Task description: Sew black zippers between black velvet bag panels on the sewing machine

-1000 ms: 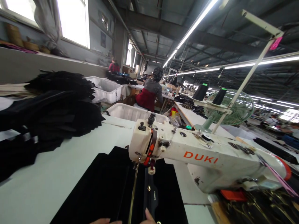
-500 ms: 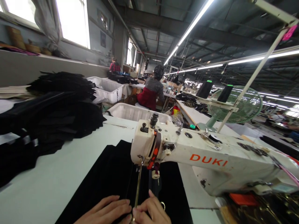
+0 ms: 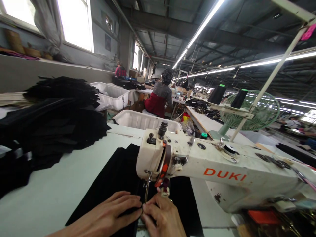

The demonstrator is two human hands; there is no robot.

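Observation:
Black fabric [image 3: 103, 184] lies under the head of a white sewing machine [image 3: 192, 158] marked DUKI. A gold-coloured zipper [image 3: 147, 191] runs down from the needle area towards my hands. My left hand [image 3: 116, 212] rests on the fabric left of the zipper, its fingers stretched out and its fingertips near the zipper. On the right, my right hand [image 3: 161, 214] has its thumb and forefinger pinched at the zipper's near end. The needle tip is too small to make out.
A pile of black cut pieces [image 3: 54, 125] covers the table's left side. Beyond the machine are a white bin [image 3: 148, 120], a seated person [image 3: 160, 95], thread cones [image 3: 216, 94] and a green fan [image 3: 256, 110]. An orange-red item [image 3: 263, 217] lies at the lower right.
Both hands have moved forward, closer to the needle, and the fabric has shifted forward with them. Less of the zipper shows between my fingers and the machine.

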